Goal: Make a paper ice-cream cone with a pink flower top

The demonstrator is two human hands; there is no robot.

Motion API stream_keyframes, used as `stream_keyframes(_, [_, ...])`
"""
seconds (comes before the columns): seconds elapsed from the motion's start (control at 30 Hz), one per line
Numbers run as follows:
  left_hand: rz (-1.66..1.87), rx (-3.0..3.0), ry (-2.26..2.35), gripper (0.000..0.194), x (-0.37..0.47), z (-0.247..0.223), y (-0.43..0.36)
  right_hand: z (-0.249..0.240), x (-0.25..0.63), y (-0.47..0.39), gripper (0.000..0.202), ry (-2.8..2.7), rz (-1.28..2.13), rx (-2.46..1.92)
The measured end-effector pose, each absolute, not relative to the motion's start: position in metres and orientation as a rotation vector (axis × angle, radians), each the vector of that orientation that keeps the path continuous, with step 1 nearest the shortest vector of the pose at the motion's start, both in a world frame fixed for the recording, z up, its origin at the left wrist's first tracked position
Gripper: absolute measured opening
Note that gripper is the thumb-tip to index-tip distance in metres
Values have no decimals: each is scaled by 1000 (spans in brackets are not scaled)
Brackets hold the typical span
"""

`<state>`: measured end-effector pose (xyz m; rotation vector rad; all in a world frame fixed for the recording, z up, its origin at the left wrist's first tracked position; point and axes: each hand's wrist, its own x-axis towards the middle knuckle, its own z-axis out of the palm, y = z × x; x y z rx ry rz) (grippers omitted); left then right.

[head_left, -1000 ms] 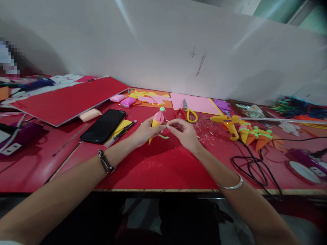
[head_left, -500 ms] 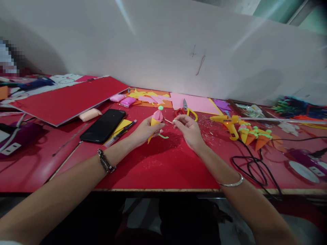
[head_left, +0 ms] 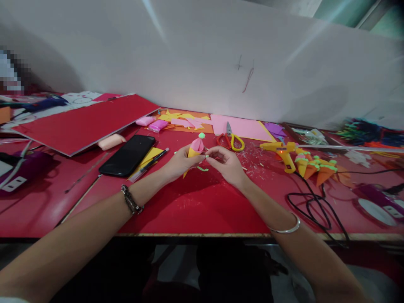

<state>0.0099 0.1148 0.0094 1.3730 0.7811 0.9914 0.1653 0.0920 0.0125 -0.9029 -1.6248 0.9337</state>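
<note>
My left hand is closed round a paper ice cream cone, yellow below and pink above, with a light green ball on its tip. Close beside it, my right hand pinches a tiny pale green piece between thumb and forefinger, nearly touching the left fingertips. Whether a thin stick still joins that piece is hidden by the fingers. Under the hands a light green curled strip shows. Scissors with red and yellow handles lie open just beyond my right hand.
A black phone and a pen lie to the left, near a red board. Rightward are a yellow glue gun with its black cable and several finished cones. Pink paper lies by the wall.
My right hand has moved left, bringing the small green piece against the cone side. The cone has shifted slightly right and tilted. The thin pale stick no longer shows between the hands.
</note>
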Motion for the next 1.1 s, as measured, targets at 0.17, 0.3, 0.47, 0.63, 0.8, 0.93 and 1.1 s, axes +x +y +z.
stream_keyframes(0.17, [996,1378,777,18,11,8,115,13,164,92,5,-1637,927,-925])
stream_keyframes(0.3, [1007,1305,755,18,10,8,117,13,168,95,5,-1537,870,-965])
stream_keyframes(0.47, [1033,1181,712,14,8,10,118,14,170,98,7,-1401,908,-980])
stream_keyframes(0.63, [1115,1147,692,11,4,19,122,11,173,101,8,-1272,935,-946])
stream_keyframes(0.8, [1313,1067,774,9,-14,26,140,10,178,104,9,-1179,927,-933])
stream_keyframes(0.93, [1408,1001,917,18,-33,22,158,10,179,105,11,-1163,921,-929])
stream_keyframes(1.1, [1542,1008,1033,18,-42,18,166,9,179,105,12,-1164,928,-947])
